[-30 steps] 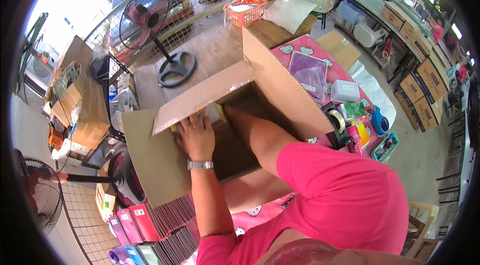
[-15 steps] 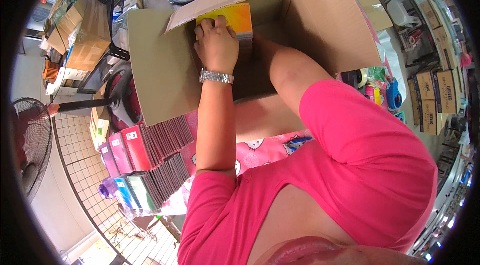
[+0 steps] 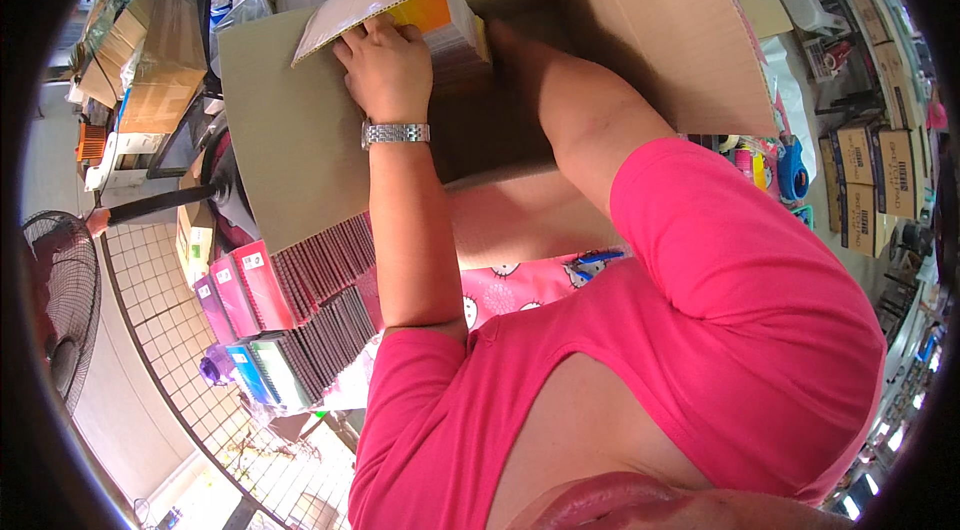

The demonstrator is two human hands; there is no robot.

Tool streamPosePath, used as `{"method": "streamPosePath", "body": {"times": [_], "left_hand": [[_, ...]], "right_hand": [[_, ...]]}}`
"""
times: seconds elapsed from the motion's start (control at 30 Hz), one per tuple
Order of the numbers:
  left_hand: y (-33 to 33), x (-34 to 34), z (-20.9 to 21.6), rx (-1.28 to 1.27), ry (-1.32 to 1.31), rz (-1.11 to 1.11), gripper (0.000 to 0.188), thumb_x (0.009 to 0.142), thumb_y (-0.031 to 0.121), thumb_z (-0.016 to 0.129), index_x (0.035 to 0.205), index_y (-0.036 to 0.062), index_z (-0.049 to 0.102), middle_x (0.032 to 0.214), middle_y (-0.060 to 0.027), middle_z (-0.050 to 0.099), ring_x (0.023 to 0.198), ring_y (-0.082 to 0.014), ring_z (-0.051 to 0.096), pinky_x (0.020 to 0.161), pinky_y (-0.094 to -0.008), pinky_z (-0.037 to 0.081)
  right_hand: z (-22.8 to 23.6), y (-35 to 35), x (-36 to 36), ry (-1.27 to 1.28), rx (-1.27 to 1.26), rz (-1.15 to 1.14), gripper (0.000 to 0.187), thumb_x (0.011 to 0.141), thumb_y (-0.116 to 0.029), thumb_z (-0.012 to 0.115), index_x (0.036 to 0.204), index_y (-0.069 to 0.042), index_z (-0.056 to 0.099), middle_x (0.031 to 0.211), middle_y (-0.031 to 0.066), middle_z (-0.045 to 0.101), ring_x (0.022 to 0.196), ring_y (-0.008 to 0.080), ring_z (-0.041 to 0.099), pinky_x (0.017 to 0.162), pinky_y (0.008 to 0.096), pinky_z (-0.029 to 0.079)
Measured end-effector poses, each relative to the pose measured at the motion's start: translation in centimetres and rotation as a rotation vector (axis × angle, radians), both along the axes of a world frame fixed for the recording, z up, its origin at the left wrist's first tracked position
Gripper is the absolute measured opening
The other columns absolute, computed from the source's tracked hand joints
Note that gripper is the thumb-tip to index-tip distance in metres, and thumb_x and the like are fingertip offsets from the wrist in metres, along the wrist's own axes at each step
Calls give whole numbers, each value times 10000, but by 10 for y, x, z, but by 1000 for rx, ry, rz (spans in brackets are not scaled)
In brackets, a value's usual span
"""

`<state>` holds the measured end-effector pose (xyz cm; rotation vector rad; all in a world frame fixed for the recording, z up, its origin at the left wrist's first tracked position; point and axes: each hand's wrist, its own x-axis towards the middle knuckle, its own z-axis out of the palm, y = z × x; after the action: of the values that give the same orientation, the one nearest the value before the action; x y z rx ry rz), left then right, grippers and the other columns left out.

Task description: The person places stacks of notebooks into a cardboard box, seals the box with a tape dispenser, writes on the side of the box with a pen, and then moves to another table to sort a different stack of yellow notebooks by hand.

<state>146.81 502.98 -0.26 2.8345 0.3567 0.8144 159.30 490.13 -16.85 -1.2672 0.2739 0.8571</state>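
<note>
A tall cardboard box (image 3: 290, 120) stands open in front of me, tilted toward me with its flaps spread. Inside it, at the left, is a stack of orange-covered notebooks (image 3: 462, 42), page edges facing right. My left hand (image 3: 388, 70), wearing a silver watch (image 3: 397, 133), is closed over the stack's left part, fingertips partly under the far flap. My right hand (image 3: 508, 48) reaches into the box's shadow beside the stack's right side; its fingers are mostly hidden.
Rows of spiral notebooks (image 3: 300, 295) stand left of the box on a pink patterned cloth (image 3: 500, 290). A fan (image 3: 60, 310) is at the far left. Taped cartons (image 3: 170, 60) are piled at the back left, and more boxes (image 3: 865, 180) stand at the right.
The orange stack and my left hand have shifted left inside the box, and the stack looks turned. More of its page edges show. My right hand stays beside it.
</note>
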Motion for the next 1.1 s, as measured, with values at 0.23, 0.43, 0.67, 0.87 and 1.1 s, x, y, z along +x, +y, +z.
{"method": "streamPosePath", "body": {"times": [0.23,0.43,0.67,0.87,1.1], "left_hand": [[0,1,-4,-6,-25,0,331,810,219,581,1059,1,559,1159,-223,515,1086,-437,490,736,-537,531],[-3,1,-3,22,-89,-40,314,837,209,543,1095,30,563,1200,-234,505,1098,-435,478,748,-527,533],[-4,2,-4,-22,0,-92,304,861,208,507,1109,62,602,1207,-215,526,1142,-429,441,846,-545,453],[-10,-2,-3,-76,-30,-119,298,863,184,500,1141,146,600,1240,-154,545,1177,-345,448,973,-542,278],[-9,-1,-12,-60,-126,-106,310,872,171,489,1162,163,598,1227,-136,560,1196,-304,450,970,-545,254]], "right_hand": [[-4,-2,5,8,1,-1,279,901,-261,462,1001,-83,652,959,146,666,805,249,661,720,421,526],[-6,1,7,18,13,1,282,902,-264,461,1009,-84,650,970,144,665,812,248,661,726,421,526],[-8,0,7,35,29,29,285,904,-268,461,1018,-85,647,983,143,664,820,248,661,733,421,526],[-11,-5,10,62,83,45,288,905,-271,460,1026,-87,645,995,142,664,826,247,661,739,421,526],[-7,-9,12,92,153,88,292,907,-275,459,1036,-88,643,1008,141,663,834,246,660,746,421,527]]}}
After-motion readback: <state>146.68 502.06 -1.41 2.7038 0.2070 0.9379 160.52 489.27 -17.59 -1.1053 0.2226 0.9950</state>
